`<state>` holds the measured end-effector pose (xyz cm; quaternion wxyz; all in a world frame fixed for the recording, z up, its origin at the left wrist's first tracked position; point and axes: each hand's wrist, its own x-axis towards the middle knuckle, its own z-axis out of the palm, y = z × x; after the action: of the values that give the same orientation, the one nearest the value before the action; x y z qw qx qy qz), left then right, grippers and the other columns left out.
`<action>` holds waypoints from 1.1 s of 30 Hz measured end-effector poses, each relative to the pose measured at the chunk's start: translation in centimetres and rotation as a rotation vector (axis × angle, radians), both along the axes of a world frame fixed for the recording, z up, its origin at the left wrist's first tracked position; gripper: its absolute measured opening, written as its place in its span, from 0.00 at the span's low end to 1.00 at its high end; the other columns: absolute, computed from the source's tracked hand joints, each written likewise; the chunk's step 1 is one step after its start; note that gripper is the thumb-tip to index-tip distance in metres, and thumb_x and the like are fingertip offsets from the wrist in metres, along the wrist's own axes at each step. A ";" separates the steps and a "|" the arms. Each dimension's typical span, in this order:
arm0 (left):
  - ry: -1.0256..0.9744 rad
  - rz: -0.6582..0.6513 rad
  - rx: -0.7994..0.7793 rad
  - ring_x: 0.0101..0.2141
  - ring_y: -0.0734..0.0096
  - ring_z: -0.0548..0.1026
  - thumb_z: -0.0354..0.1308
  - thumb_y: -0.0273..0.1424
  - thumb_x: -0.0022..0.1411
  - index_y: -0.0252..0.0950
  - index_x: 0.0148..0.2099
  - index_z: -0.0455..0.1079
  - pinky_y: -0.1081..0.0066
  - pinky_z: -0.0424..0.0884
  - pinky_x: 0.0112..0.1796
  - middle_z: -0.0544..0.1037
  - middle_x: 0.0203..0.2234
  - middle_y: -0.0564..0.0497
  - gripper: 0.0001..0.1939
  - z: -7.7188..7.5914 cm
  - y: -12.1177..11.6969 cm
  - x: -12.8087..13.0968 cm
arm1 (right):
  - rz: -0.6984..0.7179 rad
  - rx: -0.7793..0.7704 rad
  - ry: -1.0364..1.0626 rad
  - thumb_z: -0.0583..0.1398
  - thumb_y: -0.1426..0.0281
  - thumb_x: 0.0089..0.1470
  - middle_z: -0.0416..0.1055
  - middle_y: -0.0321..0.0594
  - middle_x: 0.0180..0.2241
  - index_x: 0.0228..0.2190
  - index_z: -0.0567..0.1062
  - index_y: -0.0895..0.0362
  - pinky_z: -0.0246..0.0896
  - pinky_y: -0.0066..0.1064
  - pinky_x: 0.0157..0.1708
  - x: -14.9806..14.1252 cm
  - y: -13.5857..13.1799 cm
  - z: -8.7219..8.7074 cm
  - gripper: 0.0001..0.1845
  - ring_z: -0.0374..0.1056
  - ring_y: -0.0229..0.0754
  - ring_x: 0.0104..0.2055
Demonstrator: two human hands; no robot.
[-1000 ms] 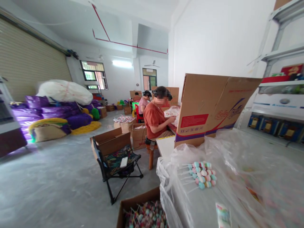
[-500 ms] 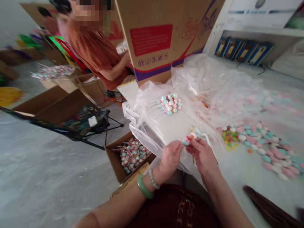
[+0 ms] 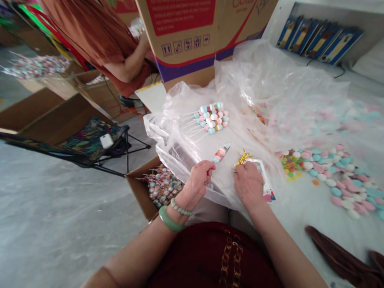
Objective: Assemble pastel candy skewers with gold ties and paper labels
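Observation:
My left hand (image 3: 200,176) is closed round the lower end of a wrapped marshmallow skewer (image 3: 220,154), whose pink, white and blue candies point away from me. Over a small pile of gold twist ties (image 3: 243,157), my right hand (image 3: 249,182) has its fingertips pinched together at the pile's near edge. A white printed packet (image 3: 268,185) lies partly beneath that hand. Farther back on the plastic sheet (image 3: 180,105) rests a stack of marshmallow skewers (image 3: 213,117), sticks toward the left.
Loose marshmallows (image 3: 348,186) and gummy candies (image 3: 291,165) lie on the table at right. A box of finished skewers (image 3: 135,192) stands below the table's left edge. Behind the sheet rises a large carton (image 3: 186,52); a person in a brown top (image 3: 99,44) sits beyond it.
My hands have come apart. The left has moved slightly left, keeping the skewer; the right has left the skewer and is at the gold ties. The view has tilted downward.

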<state>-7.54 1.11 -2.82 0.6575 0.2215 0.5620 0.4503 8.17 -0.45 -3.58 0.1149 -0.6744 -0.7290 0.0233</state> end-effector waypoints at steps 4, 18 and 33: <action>0.002 -0.034 0.006 0.11 0.87 0.50 0.56 0.30 0.48 0.34 0.24 0.63 0.78 0.42 0.13 0.58 0.13 0.60 0.05 0.0 -0.2 0.2 | 0.006 0.122 0.330 0.54 0.73 0.55 0.69 0.43 0.33 0.28 0.76 0.56 0.56 0.35 0.39 1.0 0.8 -0.8 0.11 0.63 0.45 0.39; -0.127 -0.208 -0.090 0.09 0.87 0.50 0.51 0.26 0.52 0.33 0.25 0.63 0.77 0.40 0.13 0.61 0.13 0.59 0.04 1.4 -0.2 2.2 | -0.385 0.010 1.608 0.65 0.69 0.36 0.72 0.33 0.24 0.23 0.73 0.56 0.49 0.24 0.17 7.5 2.5 1.8 0.08 0.58 0.31 0.19; -0.095 -0.243 -0.127 0.09 0.87 0.48 0.52 0.26 0.50 0.32 0.25 0.64 0.77 0.40 0.14 0.60 0.12 0.59 0.04 1.7 -0.5 3.6 | -0.407 0.059 1.182 0.62 0.66 0.43 0.72 0.34 0.19 0.33 0.78 0.58 0.62 0.31 0.24 7.8 1.3 1.1 0.13 0.66 0.37 0.21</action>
<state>-3.95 0.66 -1.08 0.7459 0.2245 0.5264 0.3408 15.94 0.85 -2.49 0.5194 -0.6696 -0.3995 0.3497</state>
